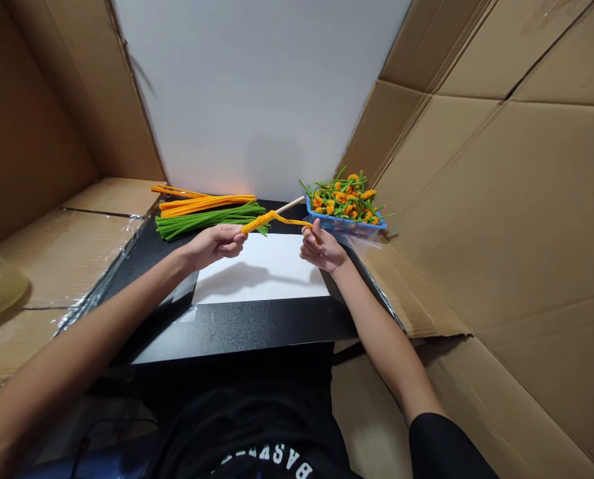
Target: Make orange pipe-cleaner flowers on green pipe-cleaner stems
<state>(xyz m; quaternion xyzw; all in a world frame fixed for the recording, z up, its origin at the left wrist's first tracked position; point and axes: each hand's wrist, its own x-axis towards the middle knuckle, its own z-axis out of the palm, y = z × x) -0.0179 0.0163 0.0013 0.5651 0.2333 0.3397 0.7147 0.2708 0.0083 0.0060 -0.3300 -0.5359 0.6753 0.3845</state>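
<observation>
My left hand [220, 242] is closed on the near end of a thin wooden stick [291, 203], which tilts up to the right. An orange pipe cleaner [259, 221] is coiled tightly around much of the stick. Its loose tail runs from the coil to my right hand [322, 247], whose fingers pinch it. Both hands are raised above a white sheet [261, 269] on the black table. The stick's far tip shows bare wood near the blue basket. My left fingers hide the stick's near end.
Straight orange pipe cleaners [201, 203] and a green bundle [211, 221] lie at the back left. A blue basket [349, 225] at the back right holds several orange-and-green pieces. Cardboard walls [516, 199] flank the table [257, 326]. A tape roll [0, 286] is far left.
</observation>
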